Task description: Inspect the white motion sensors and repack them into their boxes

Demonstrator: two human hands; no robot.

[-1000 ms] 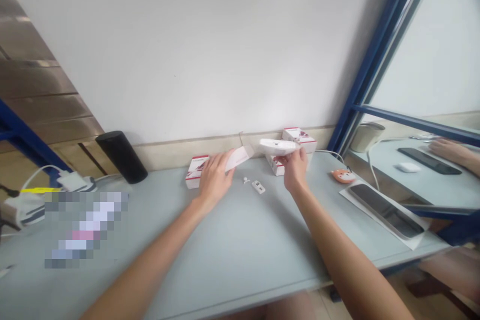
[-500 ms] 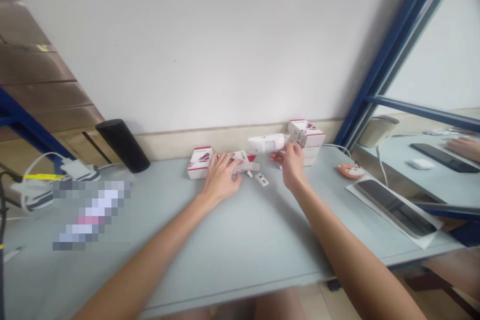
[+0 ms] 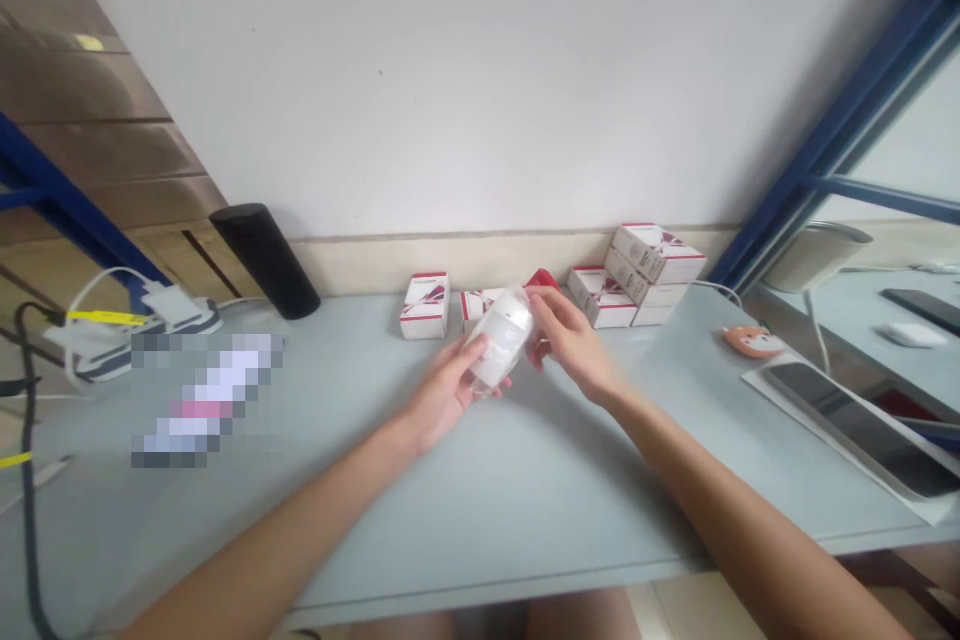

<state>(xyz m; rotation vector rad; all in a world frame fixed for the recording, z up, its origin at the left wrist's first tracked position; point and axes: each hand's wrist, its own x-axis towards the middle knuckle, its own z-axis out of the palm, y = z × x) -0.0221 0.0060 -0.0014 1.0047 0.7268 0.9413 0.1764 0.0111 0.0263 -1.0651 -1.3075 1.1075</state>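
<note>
A white plastic device (image 3: 502, 342) in a clear plastic bag is held above the desk, tilted up to the right. My left hand (image 3: 441, 392) is wrapped round its lower left side, thumb on the front. At the upper end, my right hand (image 3: 571, 338) has its fingers pinched together on the bag. Just behind them lies a white and red box (image 3: 477, 302), partly hidden by the device, with a red piece (image 3: 541, 277) showing beside it. Another small box (image 3: 424, 306) stands to the left of it.
Several stacked boxes (image 3: 658, 265) stand against the wall at right. An orange animal-shaped item (image 3: 752, 342) and a dark phone-like slab (image 3: 862, 430) on white lie further right. At left are a black cylinder (image 3: 266, 260), a power strip (image 3: 124, 345) with cables, and a blurred-out item (image 3: 214, 400).
The bagged device has come down and closer, turned from level to tilted. My left hand has left the box and now grips the device. The view has shifted slightly left.
</note>
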